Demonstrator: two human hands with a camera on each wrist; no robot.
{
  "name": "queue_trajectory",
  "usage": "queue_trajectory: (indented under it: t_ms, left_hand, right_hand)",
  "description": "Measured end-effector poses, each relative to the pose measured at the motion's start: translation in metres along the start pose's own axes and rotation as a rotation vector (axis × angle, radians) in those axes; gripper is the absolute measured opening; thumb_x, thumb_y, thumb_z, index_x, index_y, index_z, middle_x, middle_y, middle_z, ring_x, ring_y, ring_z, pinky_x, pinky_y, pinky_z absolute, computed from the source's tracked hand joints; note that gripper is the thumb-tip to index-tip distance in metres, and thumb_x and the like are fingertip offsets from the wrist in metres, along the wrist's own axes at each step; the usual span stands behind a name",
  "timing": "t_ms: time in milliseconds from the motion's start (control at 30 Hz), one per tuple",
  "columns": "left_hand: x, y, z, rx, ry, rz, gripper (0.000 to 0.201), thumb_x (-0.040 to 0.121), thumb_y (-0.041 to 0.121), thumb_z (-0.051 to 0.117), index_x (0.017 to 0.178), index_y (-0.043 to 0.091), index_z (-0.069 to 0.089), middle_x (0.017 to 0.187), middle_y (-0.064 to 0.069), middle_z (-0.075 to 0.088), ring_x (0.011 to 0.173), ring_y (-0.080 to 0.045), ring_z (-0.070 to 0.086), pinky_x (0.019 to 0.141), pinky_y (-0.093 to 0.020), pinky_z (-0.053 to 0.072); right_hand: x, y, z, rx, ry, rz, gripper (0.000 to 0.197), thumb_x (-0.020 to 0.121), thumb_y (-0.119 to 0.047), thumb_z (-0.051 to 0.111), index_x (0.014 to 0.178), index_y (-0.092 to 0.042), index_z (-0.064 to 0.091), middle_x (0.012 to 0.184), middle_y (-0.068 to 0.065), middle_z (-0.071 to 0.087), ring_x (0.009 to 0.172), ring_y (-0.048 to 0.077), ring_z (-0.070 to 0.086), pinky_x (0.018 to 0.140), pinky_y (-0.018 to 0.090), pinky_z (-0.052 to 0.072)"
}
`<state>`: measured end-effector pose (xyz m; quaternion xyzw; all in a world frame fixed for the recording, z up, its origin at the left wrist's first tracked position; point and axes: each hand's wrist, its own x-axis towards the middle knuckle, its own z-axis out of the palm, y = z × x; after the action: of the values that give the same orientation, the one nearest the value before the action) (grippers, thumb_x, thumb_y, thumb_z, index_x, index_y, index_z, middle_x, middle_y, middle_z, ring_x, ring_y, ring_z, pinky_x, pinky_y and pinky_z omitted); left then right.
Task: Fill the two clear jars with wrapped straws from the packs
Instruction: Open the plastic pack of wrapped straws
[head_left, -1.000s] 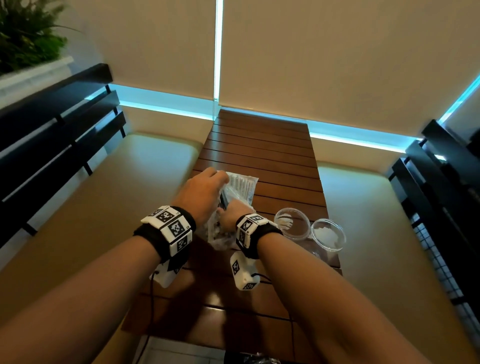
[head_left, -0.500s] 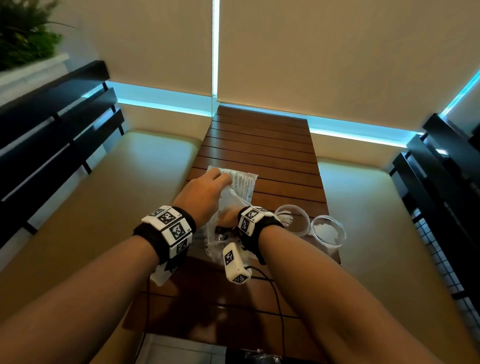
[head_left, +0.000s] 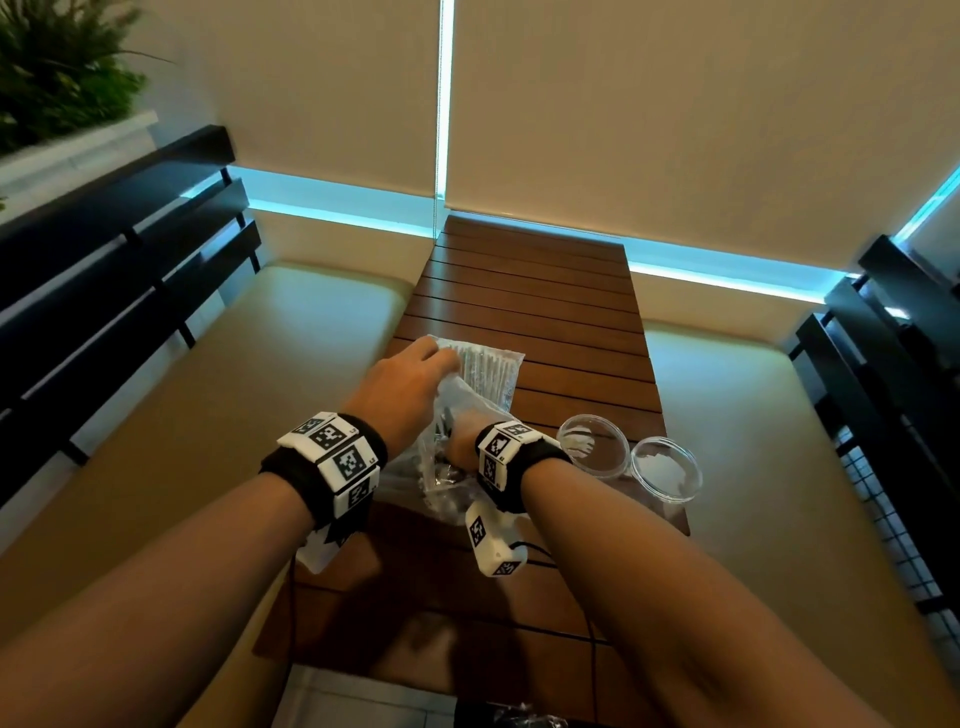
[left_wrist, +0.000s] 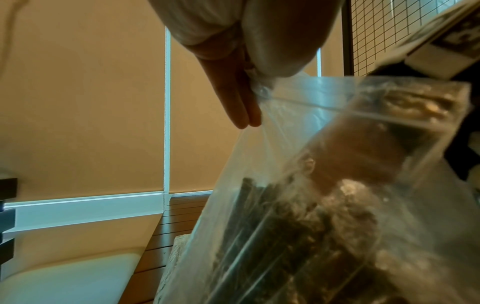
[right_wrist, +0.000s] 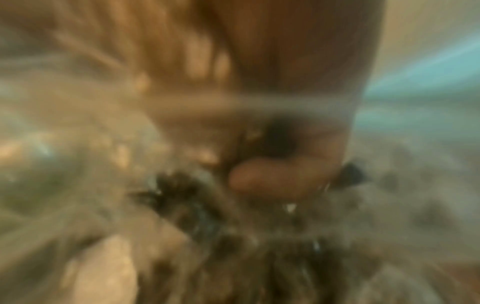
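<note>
The left hand (head_left: 402, 387) pinches the rim of a clear zip bag (head_left: 447, 415) of dark wrapped straws (left_wrist: 259, 236), held up on the slatted tabletop (head_left: 530, 291). The right hand (head_left: 462, 441) is inside the bag, fingers curled around straws. A second pack (head_left: 491, 369) lies at 12 o'clock; two empty clear jars (head_left: 592, 444) stand at 3 o'clock.

Blurred: right hand (right_wrist: 280, 144) curled among dark straws (right_wrist: 182, 189)

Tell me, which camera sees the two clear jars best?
The head view: both clear jars stand open on the table. Neither the left wrist view nor the blurred right wrist view shows them.
</note>
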<state>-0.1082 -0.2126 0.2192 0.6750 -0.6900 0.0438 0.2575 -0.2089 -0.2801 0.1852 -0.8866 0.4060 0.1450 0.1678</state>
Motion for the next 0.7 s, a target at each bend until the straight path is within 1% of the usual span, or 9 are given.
queue_trajectory:
  t_ms: [133,167,233,300,367,467,533,600,700]
  left_hand:
    - [0.000,0.003,0.002,0.002,-0.014,-0.015,0.027,0.078,-0.011,0.061,0.098,0.006,0.063,0.092,-0.011,0.059,0.059,-0.029,0.058,0.051,-0.032,0.045]
    - [0.001,0.003,0.004,-0.001,-0.016,-0.021,0.026,0.078,-0.010,0.060,0.098,0.007,0.063,0.093,-0.011,0.059,0.060,-0.030,0.058,0.052,-0.032,0.045]
    - [0.002,0.003,0.006,-0.010,-0.013,-0.043,0.028,0.080,-0.009,0.060,0.101,0.009,0.062,0.096,-0.009,0.058,0.064,-0.029,0.061,0.055,-0.036,0.050]
    - [0.004,0.003,0.007,-0.028,-0.014,-0.054,0.031,0.079,-0.009,0.060,0.104,0.010,0.062,0.098,-0.007,0.058,0.066,-0.027,0.063,0.058,-0.038,0.052]
    - [0.006,0.005,0.005,-0.036,-0.016,-0.069,0.032,0.080,-0.009,0.059,0.105,0.009,0.062,0.099,-0.008,0.058,0.068,-0.027,0.062,0.060,-0.037,0.052]
    - [0.007,0.006,-0.002,-0.008,0.006,-0.103,0.027,0.082,-0.005,0.062,0.106,0.007,0.063,0.097,-0.009,0.059,0.071,-0.026,0.058,0.062,-0.031,0.044]
    - [0.009,0.003,-0.006,-0.009,0.028,-0.145,0.022,0.086,0.000,0.061,0.107,0.007,0.063,0.096,-0.009,0.060,0.073,-0.021,0.052,0.065,-0.029,0.039]
    - [0.013,-0.004,-0.008,-0.027,0.046,-0.216,0.019,0.091,0.007,0.058,0.109,0.008,0.063,0.097,-0.009,0.061,0.076,-0.018,0.048,0.069,-0.028,0.040]
    - [0.017,-0.017,-0.012,-0.086,0.062,-0.377,0.013,0.090,0.012,0.057,0.098,0.012,0.066,0.089,-0.009,0.066,0.076,-0.020,0.055,0.074,-0.032,0.050]
  right_hand:
    - [-0.009,0.006,-0.018,0.180,-0.028,0.035,0.014,0.096,-0.011,0.053,0.110,-0.008,0.055,0.085,0.002,0.051,0.089,0.021,0.052,0.083,0.034,0.048]
    - [-0.008,0.005,-0.020,0.224,-0.030,0.042,0.019,0.098,-0.009,0.049,0.115,-0.006,0.055,0.087,0.004,0.054,0.091,0.024,0.053,0.084,0.035,0.048]
    - [-0.010,0.005,-0.024,0.258,-0.041,0.070,0.025,0.099,-0.009,0.046,0.122,-0.001,0.054,0.103,0.013,0.059,0.098,0.028,0.055,0.084,0.036,0.047]
    - [-0.009,0.003,-0.024,0.291,-0.029,0.077,0.025,0.098,-0.018,0.049,0.118,-0.005,0.058,0.111,0.015,0.063,0.101,0.028,0.059,0.084,0.038,0.049]
    - [-0.006,0.003,-0.022,0.245,-0.032,0.097,0.021,0.095,-0.019,0.052,0.111,-0.009,0.061,0.109,0.013,0.066,0.101,0.028,0.063,0.079,0.036,0.052]
    - [-0.008,0.007,-0.024,0.070,0.027,0.087,0.025,0.095,-0.020,0.053,0.118,-0.013,0.063,0.113,0.007,0.065,0.101,0.024,0.061,0.074,0.029,0.048]
    - [-0.009,0.010,-0.029,0.044,0.076,0.050,0.030,0.097,-0.019,0.052,0.125,-0.012,0.060,0.120,0.008,0.063,0.108,0.025,0.059,0.080,0.029,0.047]
    - [-0.009,0.015,-0.037,0.098,0.061,0.041,0.035,0.098,-0.019,0.050,0.133,-0.010,0.053,0.129,0.011,0.059,0.115,0.027,0.057,0.090,0.032,0.048]
    - [-0.013,0.022,-0.057,0.112,0.027,0.027,0.038,0.102,-0.025,0.044,0.135,-0.007,0.050,0.133,0.014,0.056,0.117,0.030,0.056,0.096,0.038,0.049]
